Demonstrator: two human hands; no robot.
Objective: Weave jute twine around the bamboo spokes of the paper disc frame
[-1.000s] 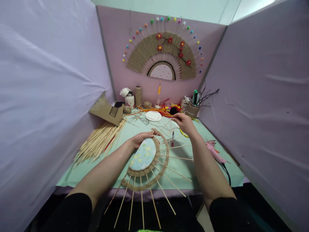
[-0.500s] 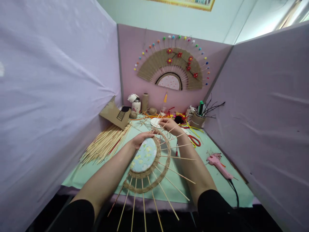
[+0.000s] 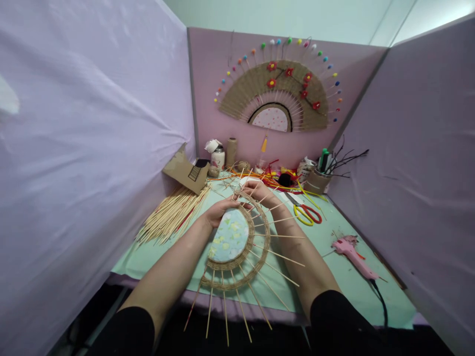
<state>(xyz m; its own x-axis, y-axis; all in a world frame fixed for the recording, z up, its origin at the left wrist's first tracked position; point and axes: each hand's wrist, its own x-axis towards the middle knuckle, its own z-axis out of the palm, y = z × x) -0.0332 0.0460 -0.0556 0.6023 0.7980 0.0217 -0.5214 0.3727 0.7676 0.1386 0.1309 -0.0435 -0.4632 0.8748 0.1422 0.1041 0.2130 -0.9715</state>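
Note:
A woven fan frame [image 3: 232, 236] is held up over the table's near half, tilted. Its half-round centre is covered in pale blue floral cloth, edged with woven brown twine, and thin sticks radiate out past a second twine band [image 3: 267, 237]. My left hand [image 3: 219, 210] grips the upper end of the half-round centre, thumb along its edge. At the outer twine band's top end, my right hand [image 3: 256, 190] has its fingers closed among the sticks. Whether it pinches twine or a stick is hard to make out. Behind it lies a white disc [image 3: 248, 182].
A heap of thin sticks [image 3: 172, 212] lies left, beside a cardboard piece [image 3: 189, 173]. Scissors [image 3: 306, 213] and a pink glue gun [image 3: 354, 257] with a cord lie right. Jars, twine rolls and a pen holder [image 3: 318, 180] line the back. A finished fan [image 3: 274, 96] hangs on the pink panel.
The camera view has shifted, so the surroundings sit farther right and slightly higher. Both hands remain on the fan frame's upper end, and the right arm uncovers more of the scissors.

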